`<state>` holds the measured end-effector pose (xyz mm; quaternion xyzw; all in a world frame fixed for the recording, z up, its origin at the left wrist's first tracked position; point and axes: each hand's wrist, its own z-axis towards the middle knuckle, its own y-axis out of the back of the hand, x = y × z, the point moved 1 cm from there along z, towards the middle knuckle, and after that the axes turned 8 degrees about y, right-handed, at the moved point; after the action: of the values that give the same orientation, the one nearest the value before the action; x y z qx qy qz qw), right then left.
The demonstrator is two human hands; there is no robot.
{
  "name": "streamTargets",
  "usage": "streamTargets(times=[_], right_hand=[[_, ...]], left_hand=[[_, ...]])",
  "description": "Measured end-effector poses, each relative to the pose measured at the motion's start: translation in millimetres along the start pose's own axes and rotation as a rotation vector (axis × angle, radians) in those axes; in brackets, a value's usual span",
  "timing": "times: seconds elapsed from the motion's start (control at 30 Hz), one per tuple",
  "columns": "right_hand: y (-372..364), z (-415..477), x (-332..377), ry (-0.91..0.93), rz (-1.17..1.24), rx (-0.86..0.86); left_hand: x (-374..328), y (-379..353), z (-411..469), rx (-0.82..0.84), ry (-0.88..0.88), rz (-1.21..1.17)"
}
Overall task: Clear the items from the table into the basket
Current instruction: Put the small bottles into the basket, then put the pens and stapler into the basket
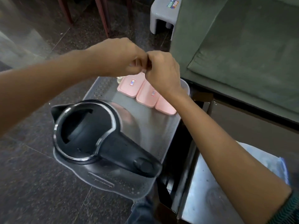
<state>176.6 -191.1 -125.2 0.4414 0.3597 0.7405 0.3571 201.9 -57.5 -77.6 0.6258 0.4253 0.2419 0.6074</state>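
Both hands (142, 62) pinch together, contents unclear, above translucent perforated basket (145, 135) holding glossy black kettle (90, 133).

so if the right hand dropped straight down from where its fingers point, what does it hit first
Probably the pink lidded boxes in the basket, directly below the right hand; depth is unclear, though.

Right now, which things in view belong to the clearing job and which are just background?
Job:
basket
electric kettle
pink lidded containers
left hand
right hand
steel table

Lying about:
green sofa
grey plastic stool
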Motion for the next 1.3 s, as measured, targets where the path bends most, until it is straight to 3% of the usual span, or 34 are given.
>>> streamTargets(times=[0.23, 0.4, 0.7, 0.83, 0.93, 0.97, 1.13, 1.3], right_hand=[[84.4, -104.2, -47.0, -0.216, 0.068, -0.029], [134.9, -223.9, -96.6, -0.463, 0.144, 0.098], [182.8, -424.3, -169.3, -0.816, 0.123, 0.225], [191.8, -492.5, -202.1, -0.968, 0.101, 0.232], [196.8, -527.8, -222.7, -0.987, 0.080, 0.195], [199.9, -539.0, -228.1, -0.998, 0.073, 0.166], [215.5, -587.8, -251.8, -1.035, 0.005, 0.086], [226.5, -621.5, -265.8, -1.046, -0.040, 0.037]], left_hand=[[-133.5, -6.0, 22.8, 0.247, -0.149, -0.031], [-260.6, -60.1, 27.5, 0.538, -0.274, 0.016], [-436.5, -189.7, -15.3, 0.688, -0.298, -0.153], [-495.3, -241.1, -32.5, 0.639, -0.436, -0.040], [-523.7, -270.7, -37.6, 0.355, -0.610, 0.237], [-531.1, -277.0, -35.5, 0.276, -0.608, 0.311], [-542.9, -302.3, -30.2, 0.236, -0.478, 0.584], [-559.0, -308.1, -30.5, 0.311, -0.422, 0.680]])
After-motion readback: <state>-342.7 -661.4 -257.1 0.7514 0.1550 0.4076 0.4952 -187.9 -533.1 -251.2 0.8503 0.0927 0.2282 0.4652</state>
